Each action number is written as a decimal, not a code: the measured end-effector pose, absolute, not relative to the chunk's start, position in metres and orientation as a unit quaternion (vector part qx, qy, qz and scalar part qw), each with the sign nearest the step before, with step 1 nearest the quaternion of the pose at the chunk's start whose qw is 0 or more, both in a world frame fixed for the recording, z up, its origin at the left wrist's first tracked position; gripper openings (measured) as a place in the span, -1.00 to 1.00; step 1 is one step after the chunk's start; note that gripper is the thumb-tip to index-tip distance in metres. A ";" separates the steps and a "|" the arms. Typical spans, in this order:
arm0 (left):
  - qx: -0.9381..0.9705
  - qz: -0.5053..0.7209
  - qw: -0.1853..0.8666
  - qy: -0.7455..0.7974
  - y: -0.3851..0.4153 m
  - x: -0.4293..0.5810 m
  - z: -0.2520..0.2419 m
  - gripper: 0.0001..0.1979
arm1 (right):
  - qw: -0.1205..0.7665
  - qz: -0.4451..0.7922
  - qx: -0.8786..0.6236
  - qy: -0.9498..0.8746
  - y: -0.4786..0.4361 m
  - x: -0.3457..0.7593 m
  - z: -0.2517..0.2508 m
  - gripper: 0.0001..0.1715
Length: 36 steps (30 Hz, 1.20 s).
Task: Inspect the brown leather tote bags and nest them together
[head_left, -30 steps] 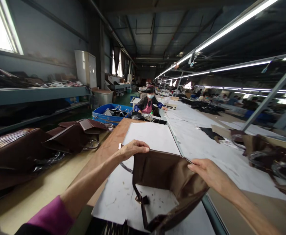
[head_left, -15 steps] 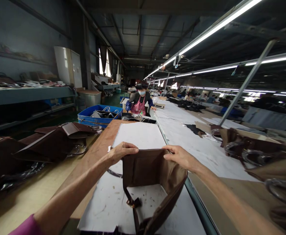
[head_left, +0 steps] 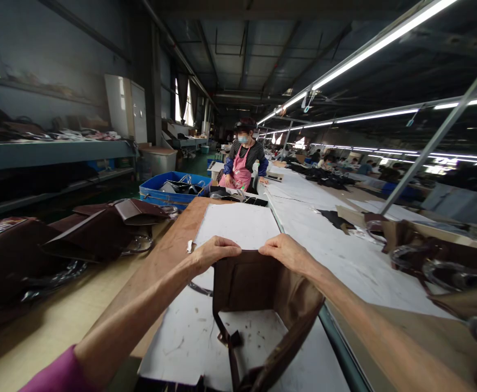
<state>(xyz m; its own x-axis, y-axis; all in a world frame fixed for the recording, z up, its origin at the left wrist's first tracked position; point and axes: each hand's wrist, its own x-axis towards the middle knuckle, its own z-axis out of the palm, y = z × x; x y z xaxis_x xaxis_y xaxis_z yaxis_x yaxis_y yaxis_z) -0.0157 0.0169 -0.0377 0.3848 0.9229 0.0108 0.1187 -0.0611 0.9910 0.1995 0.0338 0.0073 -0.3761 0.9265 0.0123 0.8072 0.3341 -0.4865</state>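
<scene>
I hold a brown leather bag piece (head_left: 258,286) up by its top edge over a white sheet (head_left: 197,337) on the workbench. My left hand (head_left: 214,251) pinches the left part of that edge with curled fingers. My right hand (head_left: 285,251) grips the same edge just to the right, the two hands close together. A strap with a buckle (head_left: 232,340) hangs from the piece's lower left. The lower right flap of the piece sags toward me.
Finished brown bags (head_left: 99,231) lie on the table at left and more bags (head_left: 434,256) at right. A blue crate (head_left: 157,193) stands behind. A person in a pink apron (head_left: 242,163) works at the far end of the bench. A metal rail (head_left: 336,348) runs along the right.
My right hand has slid left along the bag's top edge, from the far right corner to close beside my left hand. The bag piece now hangs narrower.
</scene>
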 end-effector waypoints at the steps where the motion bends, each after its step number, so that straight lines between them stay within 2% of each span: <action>1: 0.625 0.368 0.547 0.417 0.018 -0.016 -0.038 -0.66 | 0.145 0.202 -0.540 -0.804 0.034 0.199 0.007 -0.56; 9: 0.612 0.372 0.546 0.436 0.023 -0.014 -0.037 -0.74 | 0.110 0.210 -0.541 -0.807 0.044 0.198 0.009 -0.58; 16: 0.609 0.353 0.535 0.467 0.030 -0.012 -0.038 -0.72 | 0.081 0.218 -0.550 -0.802 0.051 0.194 0.011 -0.55; 25: 0.615 0.364 0.544 0.440 0.027 -0.012 -0.032 -0.76 | 0.080 0.158 -0.569 -0.803 0.051 0.188 0.010 -0.56; 30: 0.637 0.362 0.517 0.442 0.029 -0.014 -0.036 -0.72 | 0.100 0.114 -0.533 -0.832 0.038 0.175 0.012 -0.66; 36: 0.642 0.370 0.509 0.438 0.032 -0.016 -0.047 -0.70 | 0.093 0.106 -0.473 -0.870 0.034 0.160 0.012 -0.66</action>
